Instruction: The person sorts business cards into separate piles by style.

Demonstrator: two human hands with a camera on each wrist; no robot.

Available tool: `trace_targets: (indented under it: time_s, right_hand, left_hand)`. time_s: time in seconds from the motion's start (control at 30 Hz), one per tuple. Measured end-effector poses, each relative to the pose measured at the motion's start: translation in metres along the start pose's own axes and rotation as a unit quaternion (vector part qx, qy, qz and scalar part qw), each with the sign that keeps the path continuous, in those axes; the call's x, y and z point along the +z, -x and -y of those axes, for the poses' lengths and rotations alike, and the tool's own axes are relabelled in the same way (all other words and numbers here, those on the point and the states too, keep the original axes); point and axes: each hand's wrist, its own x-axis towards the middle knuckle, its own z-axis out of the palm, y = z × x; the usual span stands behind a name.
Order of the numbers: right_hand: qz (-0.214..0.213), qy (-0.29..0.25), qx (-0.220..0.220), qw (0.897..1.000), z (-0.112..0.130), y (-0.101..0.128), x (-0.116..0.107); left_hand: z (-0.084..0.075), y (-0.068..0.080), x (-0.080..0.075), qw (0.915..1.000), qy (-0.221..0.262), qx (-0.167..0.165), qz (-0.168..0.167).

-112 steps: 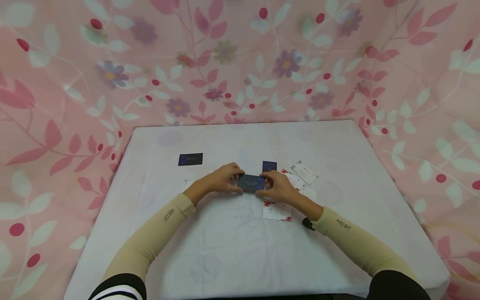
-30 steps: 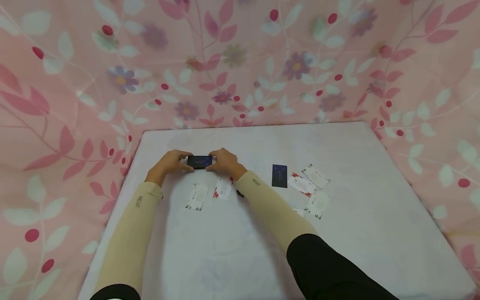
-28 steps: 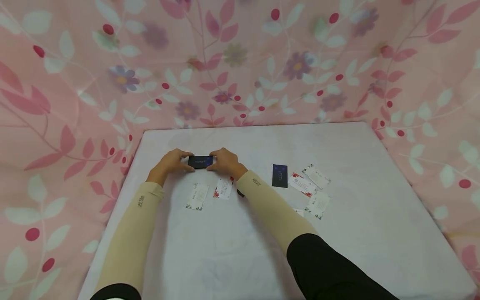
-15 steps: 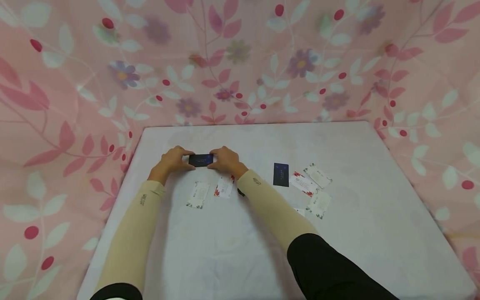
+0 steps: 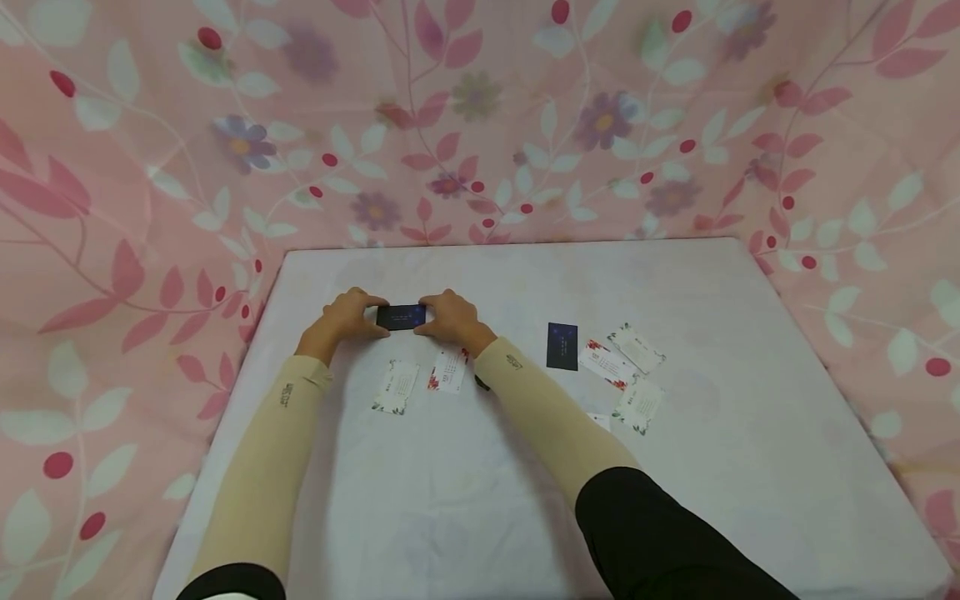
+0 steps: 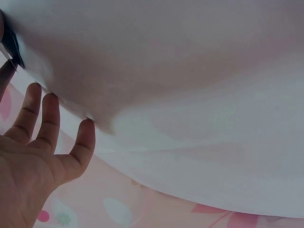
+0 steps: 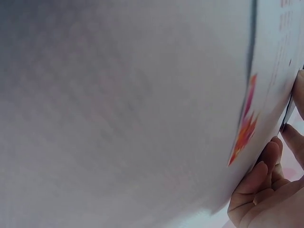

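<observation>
A dark blue card [image 5: 401,317] lies at the far left of the white table [image 5: 487,500]. My left hand [image 5: 347,315] pinches its left end and my right hand [image 5: 450,315] pinches its right end. In the left wrist view the card's [image 6: 12,45] corner shows at the top left, while three fingers [image 6: 50,118] of the left hand lie straight with their tips on the cloth. The right wrist view shows the right hand's curled fingers [image 7: 266,190] beside a white card with red flowers [image 7: 275,85].
Two white floral cards [image 5: 396,387] [image 5: 448,371] lie just nearer than the hands. To the right sit another dark card [image 5: 562,346] and several white cards [image 5: 636,347]. Pink floral cloth [image 5: 480,125] rises behind and beside the table.
Since 3.7 s ago both hands carried a dark card from the table's middle to the far left, where another dark card lay. Over the last second the hands barely moved.
</observation>
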Motion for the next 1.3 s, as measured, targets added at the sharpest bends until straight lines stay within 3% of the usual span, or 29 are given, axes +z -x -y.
trace_targets:
  time_s: [0.43,0.8,1.3]
  right_hand:
    - [0.01,0.004,0.007,1.0,0.0009,0.0012,0.0]
    - [0.006,-0.033,0.013,0.999,-0.0021,0.0007,0.0001]
    - [0.016,-0.023,0.004,1.0,-0.0004,0.0013,-0.0023]
  left_hand:
    - [-0.0008,-0.0021,0.0029,1.0,0.0,-0.003,0.002]
    - [-0.0011,0.001,0.0021,0.9999,0.014,-0.001,-0.003]
    - [0.0005,0.0039,-0.0013,0.9994,0.034,0.008,-0.006]
